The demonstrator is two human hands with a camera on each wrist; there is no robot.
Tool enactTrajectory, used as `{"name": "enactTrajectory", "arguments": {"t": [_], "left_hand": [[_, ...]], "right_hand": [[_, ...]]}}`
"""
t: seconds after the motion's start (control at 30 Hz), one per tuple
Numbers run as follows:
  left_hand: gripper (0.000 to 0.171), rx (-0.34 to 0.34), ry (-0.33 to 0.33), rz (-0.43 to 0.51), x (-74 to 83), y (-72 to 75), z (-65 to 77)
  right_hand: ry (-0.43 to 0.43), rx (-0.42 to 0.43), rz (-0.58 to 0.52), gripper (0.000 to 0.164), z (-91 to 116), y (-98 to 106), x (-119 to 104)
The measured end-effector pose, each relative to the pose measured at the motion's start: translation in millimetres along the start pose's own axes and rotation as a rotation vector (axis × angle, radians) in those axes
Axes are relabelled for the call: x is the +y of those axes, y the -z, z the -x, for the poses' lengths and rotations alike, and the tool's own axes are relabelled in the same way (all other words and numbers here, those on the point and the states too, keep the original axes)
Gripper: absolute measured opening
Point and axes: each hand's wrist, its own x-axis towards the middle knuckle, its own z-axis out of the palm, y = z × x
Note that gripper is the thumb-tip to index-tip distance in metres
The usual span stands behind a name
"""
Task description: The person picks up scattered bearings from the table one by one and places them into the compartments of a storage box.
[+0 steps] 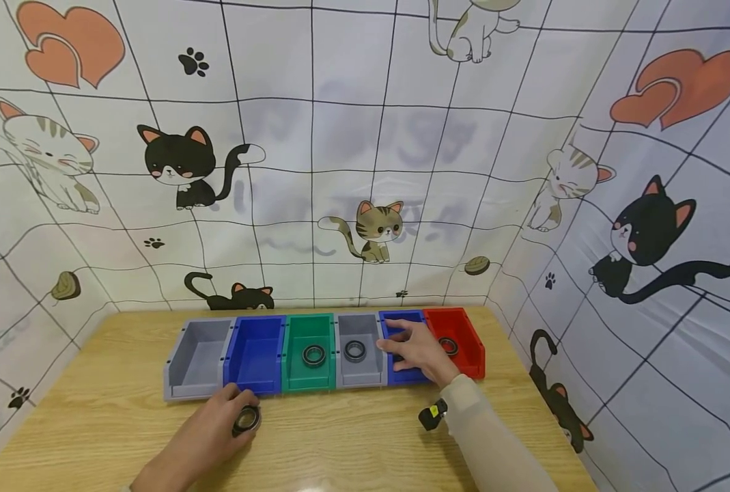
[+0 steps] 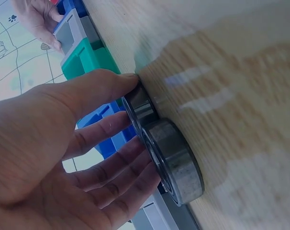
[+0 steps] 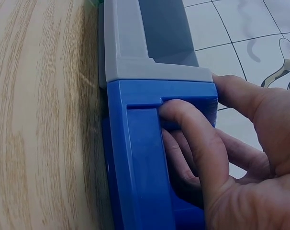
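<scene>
Near the table's front, my left hand [image 1: 207,427] holds ball bearings at their edges; the head view shows one bearing [image 1: 246,419] clearly. Two appear in the left wrist view: a bearing [image 2: 141,106] against the thumb tip and a nearer bearing [image 2: 176,160] against the other fingers. My right hand [image 1: 416,348] reaches into the right-hand blue bin [image 1: 406,376], fingers spread. In the right wrist view its thumb touches the bin's inner edge near the grey bin. A dark curved shape [image 3: 187,192] shows below those fingers; I cannot tell what it is.
Bins stand side by side: grey [image 1: 195,391], blue [image 1: 254,352], green [image 1: 309,331], grey [image 1: 361,376] and red [image 1: 469,342]. Single bearings lie in the green bin, the second grey bin and the red bin. A patterned cloth [image 1: 315,143] hangs behind the wooden table [image 1: 340,437].
</scene>
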Motion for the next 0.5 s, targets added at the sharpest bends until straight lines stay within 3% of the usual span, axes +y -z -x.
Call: {"name": "enactTrajectory", "arguments": {"t": [0.5], "left_hand": [[0.035, 0.003, 0.011, 0.000, 3.3, 0.8, -1.5]], "right_hand": [[-0.003, -0.001, 0.003, 0.074, -1.4, 0.1, 0.9]]}}
